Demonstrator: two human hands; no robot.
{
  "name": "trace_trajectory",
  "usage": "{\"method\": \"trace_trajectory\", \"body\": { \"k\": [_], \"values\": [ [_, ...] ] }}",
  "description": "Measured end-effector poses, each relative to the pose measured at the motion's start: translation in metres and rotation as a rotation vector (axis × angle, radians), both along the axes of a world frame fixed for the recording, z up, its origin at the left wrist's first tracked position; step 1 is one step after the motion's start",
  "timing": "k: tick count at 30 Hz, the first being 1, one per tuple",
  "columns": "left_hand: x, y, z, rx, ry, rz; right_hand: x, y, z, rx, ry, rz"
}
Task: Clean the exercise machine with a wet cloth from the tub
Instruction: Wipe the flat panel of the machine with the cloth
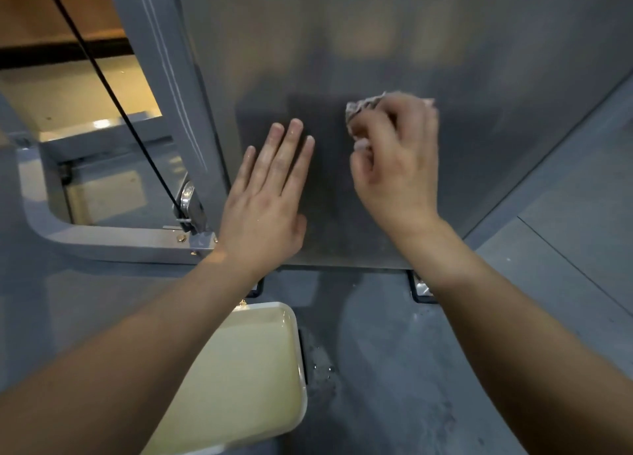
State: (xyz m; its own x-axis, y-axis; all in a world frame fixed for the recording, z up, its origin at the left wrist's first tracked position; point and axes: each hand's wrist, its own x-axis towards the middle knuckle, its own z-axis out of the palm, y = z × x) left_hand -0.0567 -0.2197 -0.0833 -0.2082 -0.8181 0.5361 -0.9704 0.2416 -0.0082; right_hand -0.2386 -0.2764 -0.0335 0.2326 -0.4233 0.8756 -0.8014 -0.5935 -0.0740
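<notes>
Fingers point(286, 156) together, your left hand point(263, 211) presses the grey metal machine panel point(479, 112); right hand point(397, 166) pinches a crumpled pale cloth point(359, 107); cream rectangular plastic tub point(270, 306) below, contents unclear.

cloth point(363, 107): pale, mottled, crumpled into a wad; pressed against the machine's panel, mostly hidden under the right hand point(397, 160) that grips it.
exercise machine point(445, 60): grey metal; broad flat upright panel, dull and smudged; slanted frame post point(164, 60) along its left edge, black cable point(102, 84) beside it.
</notes>
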Motion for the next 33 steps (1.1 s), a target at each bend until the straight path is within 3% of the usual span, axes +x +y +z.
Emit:
{"method": "trace_trajectory", "body": {
  "k": [3, 8, 14, 18, 20, 26, 28, 31, 33],
  "values": [
    [0.0, -0.003, -0.002, 0.001, -0.012, 0.009, 0.003, -0.002, -0.006, -0.016, -0.056, -0.049],
    [-0.004, -0.006, -0.005, 0.005, -0.027, 0.041, -0.014, 0.008, -0.056, 0.177, 0.258, -0.03],
    [-0.006, -0.007, -0.006, 0.002, -0.022, 0.049, -0.019, -0.005, 0.017, -0.004, -0.136, -0.127],
    [-0.016, -0.007, -0.007, 0.001, -0.006, 0.08, -0.022, 0.014, -0.049, 0.203, 0.176, -0.044],
    [-0.02, -0.007, -0.006, 0.002, 0.001, 0.088, -0.033, 0.018, -0.055, 0.281, 0.238, -0.032],
    [-0.02, -0.008, -0.008, 0.003, -0.017, 0.094, -0.049, -0.004, 0.013, -0.034, -0.175, -0.139],
    [-0.022, -0.008, -0.008, 0.004, -0.017, 0.107, -0.05, 0.002, -0.015, 0.001, -0.075, -0.115],
    [-0.025, -0.008, -0.008, 0.011, -0.012, 0.112, -0.059, 0.018, -0.062, 0.217, 0.234, -0.094],
    [-0.025, -0.007, -0.008, 0.007, -0.006, 0.112, -0.065, 0.015, -0.048, 0.254, 0.202, -0.094]
  ]
}}
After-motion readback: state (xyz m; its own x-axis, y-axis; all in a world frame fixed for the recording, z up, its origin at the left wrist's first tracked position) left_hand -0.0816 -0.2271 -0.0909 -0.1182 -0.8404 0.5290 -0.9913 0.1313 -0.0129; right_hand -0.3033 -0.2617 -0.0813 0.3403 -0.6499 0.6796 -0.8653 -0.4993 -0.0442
